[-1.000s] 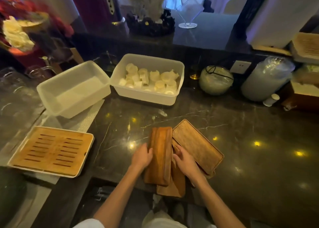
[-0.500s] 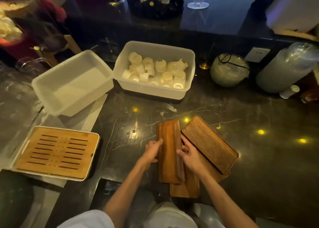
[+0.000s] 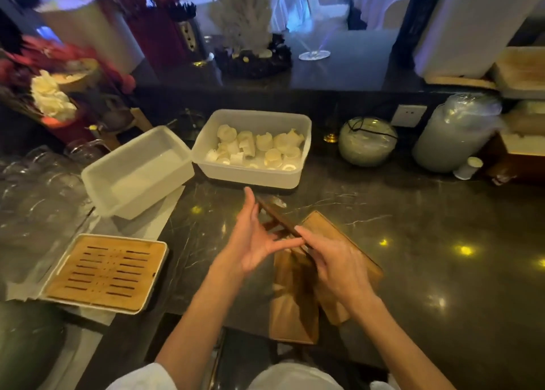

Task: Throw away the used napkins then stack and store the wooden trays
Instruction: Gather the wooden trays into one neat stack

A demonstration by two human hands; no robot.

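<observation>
A dark wooden tray (image 3: 278, 218) is tipped up on its long edge above the counter, so only its thin rim shows. My left hand (image 3: 253, 239) lies flat against its left face with fingers stretched and thumb under it. My right hand (image 3: 333, 265) grips its near end from the right. A second wooden tray (image 3: 339, 232) lies flat and angled just right of my hands. A third wooden tray (image 3: 295, 310) lies lengthwise below them, overhanging the counter's front edge. Rolled white napkins (image 3: 256, 147) fill a white plastic bin (image 3: 250, 177) behind.
An empty white bin (image 3: 135, 171) sits left of the napkin bin. A slatted bamboo tray (image 3: 106, 271) rests at the front left. A round glass jar (image 3: 367, 140) and a tall wrapped jar (image 3: 454, 133) stand at the back right on the dark marble counter (image 3: 427, 257).
The top tray lay flat under both hands; it is now lifted and turned up on edge between them. The trays beneath stay on the counter.
</observation>
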